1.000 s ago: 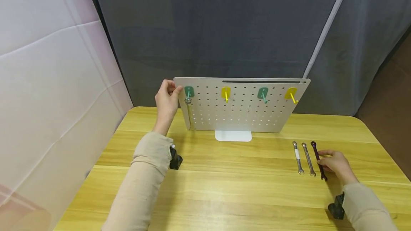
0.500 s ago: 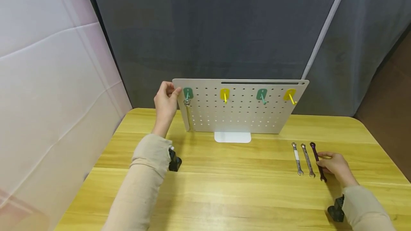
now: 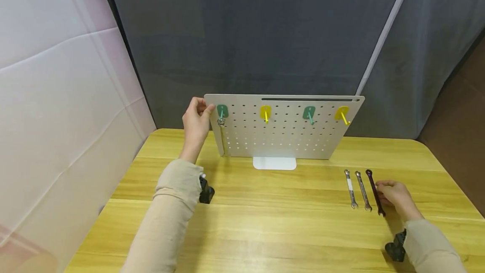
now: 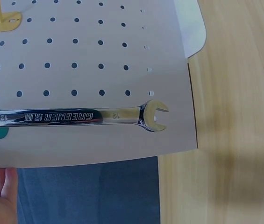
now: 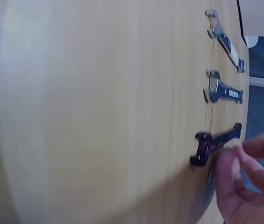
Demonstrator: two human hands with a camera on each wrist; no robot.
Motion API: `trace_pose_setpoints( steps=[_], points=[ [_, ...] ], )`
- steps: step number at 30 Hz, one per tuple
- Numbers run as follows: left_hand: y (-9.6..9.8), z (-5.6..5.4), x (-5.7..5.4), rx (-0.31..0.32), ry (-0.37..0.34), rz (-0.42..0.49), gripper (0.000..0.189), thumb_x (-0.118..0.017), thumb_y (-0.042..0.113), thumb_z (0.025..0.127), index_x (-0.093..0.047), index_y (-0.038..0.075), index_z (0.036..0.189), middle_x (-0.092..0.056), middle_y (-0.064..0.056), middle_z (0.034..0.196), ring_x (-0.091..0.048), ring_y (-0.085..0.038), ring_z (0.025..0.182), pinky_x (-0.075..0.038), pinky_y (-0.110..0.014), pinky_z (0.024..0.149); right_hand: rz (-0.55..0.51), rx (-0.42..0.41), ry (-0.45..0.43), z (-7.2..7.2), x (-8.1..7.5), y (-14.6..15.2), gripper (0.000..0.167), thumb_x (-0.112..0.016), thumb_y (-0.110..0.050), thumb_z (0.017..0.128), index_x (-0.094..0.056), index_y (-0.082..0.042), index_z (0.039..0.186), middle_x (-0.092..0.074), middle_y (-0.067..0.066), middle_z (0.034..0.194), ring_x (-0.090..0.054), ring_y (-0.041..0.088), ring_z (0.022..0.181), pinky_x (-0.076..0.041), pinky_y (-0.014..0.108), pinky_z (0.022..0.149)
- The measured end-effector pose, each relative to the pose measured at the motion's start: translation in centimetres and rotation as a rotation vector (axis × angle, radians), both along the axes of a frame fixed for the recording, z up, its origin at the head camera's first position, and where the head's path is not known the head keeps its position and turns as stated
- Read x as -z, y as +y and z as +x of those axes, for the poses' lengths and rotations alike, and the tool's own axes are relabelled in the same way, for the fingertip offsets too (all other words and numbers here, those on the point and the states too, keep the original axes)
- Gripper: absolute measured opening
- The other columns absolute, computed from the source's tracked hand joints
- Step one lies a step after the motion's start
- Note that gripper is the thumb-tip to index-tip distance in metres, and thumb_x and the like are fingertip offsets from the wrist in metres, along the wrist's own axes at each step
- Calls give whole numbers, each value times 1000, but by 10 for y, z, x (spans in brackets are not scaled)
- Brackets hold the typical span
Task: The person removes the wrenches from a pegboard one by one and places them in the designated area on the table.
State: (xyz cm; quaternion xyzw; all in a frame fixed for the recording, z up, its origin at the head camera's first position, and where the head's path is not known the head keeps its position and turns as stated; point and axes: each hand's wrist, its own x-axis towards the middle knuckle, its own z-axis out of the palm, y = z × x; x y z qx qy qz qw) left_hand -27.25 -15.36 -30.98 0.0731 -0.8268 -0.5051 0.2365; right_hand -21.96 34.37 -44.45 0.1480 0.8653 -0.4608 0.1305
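At the upper left corner of a white pegboard [image 3: 280, 138], my left hand [image 3: 196, 121] pinches the edge between thumb and fingers. From the green hook [image 3: 222, 111] beside it hangs a chrome combination wrench [image 4: 71, 116] marked GREENER, its open end low on the board. My right hand [image 3: 395, 197] is at the right of the table with fingers loosely bent. Its fingertips [image 5: 234, 161] are right at the side of a dark purple wrench [image 3: 374, 191] on the tabletop. Two silver wrenches, one with a white label [image 3: 350, 185] and a plain one [image 3: 363, 189], lie to its left.
Along the board's top are a yellow hook [image 3: 266, 112], a second green hook [image 3: 309, 113] and another yellow hook [image 3: 342, 113]. A white foot [image 3: 274, 163] juts from the board onto the wooden table [image 3: 257, 231]. Grey cloth [image 3: 265, 33] stands behind.
My right thumb and fingers have drawn in slightly to the right side of the purple wrench, which stays in place. The left hand keeps its hold on the board.
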Motion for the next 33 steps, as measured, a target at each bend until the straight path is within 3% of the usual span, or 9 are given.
trace_pose_setpoints(
  steps=[5, 7, 12, 14, 20, 26, 29, 33],
  points=[
    [0, -1, 0, -5, 10, -1, 27, -58, 21, 94, -53, 0, 109, -61, -18, 104, -55, -25, 95, -46, -34, 82, 19, 110, 122, -3, -2, -24, 47, -34, -16, 100, -38, 15, 136, -55, 22, 113, -50, -2, 69, -50, 19, 63],
    [1, -1, 0, -6, 13, -4, 26, -58, 21, 94, -53, 0, 109, -61, -18, 104, -56, -25, 95, -46, -34, 82, 12, 118, 162, -7, -6, -39, 45, -33, -15, 100, -40, 11, 137, -54, 21, 108, -47, 0, 64, -47, 21, 60],
    [1, -1, 0, 0, 10, -2, 27, -59, 22, 94, -53, 0, 109, -61, -18, 105, -56, -26, 96, -47, -35, 83, -59, 63, 220, -19, -22, -83, 41, -34, -14, 101, -42, 10, 134, -56, 13, 106, -50, -1, 69, -49, 19, 66],
    [1, -1, -1, 1, 9, 0, 27, -59, 22, 94, -53, 0, 109, -61, -18, 105, -56, -26, 96, -47, -35, 83, -91, 36, 236, -23, -27, -104, 38, -36, -10, 100, -46, 12, 129, -57, 15, 113, -52, -2, 77, -51, 18, 73],
    [0, 0, 0, -6, 8, -7, 27, -59, 22, 94, -54, 0, 109, -61, -18, 104, -55, -26, 94, -46, -35, 82, -171, -60, 248, -26, -35, -172, 28, -42, 3, 93, -54, 15, 115, -61, 26, 109, -56, 8, 82, -53, 29, 80],
    [-2, 0, 0, -14, 35, -29, 27, -60, 22, 94, -55, 0, 108, -62, -18, 102, -56, -26, 92, -45, -32, 78, -311, -182, 282, -29, -46, -228, 35, -41, 7, 90, -53, 15, 122, -59, 32, 118, -63, 27, 99, -53, 32, 90],
    [-3, 0, 0, -21, 36, -33, 26, -60, 22, 94, -56, 0, 107, -62, -18, 100, -56, -26, 91, -43, -30, 76, -374, -224, 290, -30, -52, -250, 36, -42, 6, 92, -51, 13, 126, -57, 32, 124, -59, 37, 113, -50, 37, 98],
    [-2, -1, 1, -22, 22, -21, 27, -60, 22, 94, -57, -1, 107, -62, -17, 99, -56, -25, 90, -42, -27, 74, -385, -293, 323, -30, -59, -272, 37, -46, 3, 93, -50, 10, 130, -56, 28, 129, -55, 38, 121, -45, 42, 104]
  ],
)
